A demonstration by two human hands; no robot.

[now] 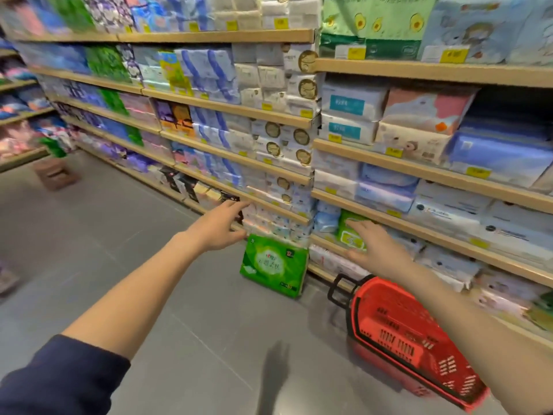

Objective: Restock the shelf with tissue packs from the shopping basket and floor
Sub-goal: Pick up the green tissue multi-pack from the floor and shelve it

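Note:
A green tissue pack stands upright on the floor, leaning against the bottom of the shelf. A second green pack sits in a low shelf bay. My right hand is spread open in front of that pack, fingers near or touching it. My left hand is open, fingers apart, stretched toward the shelf edge just above and left of the floor pack. The red shopping basket lies tipped on the floor at the lower right, under my right forearm; I see no packs in it.
Long wooden shelves packed with tissue and paper goods fill the view. The basket's black handle sticks out toward the shelf base. A cardboard box stands on the grey floor far left, beside another shelf unit.

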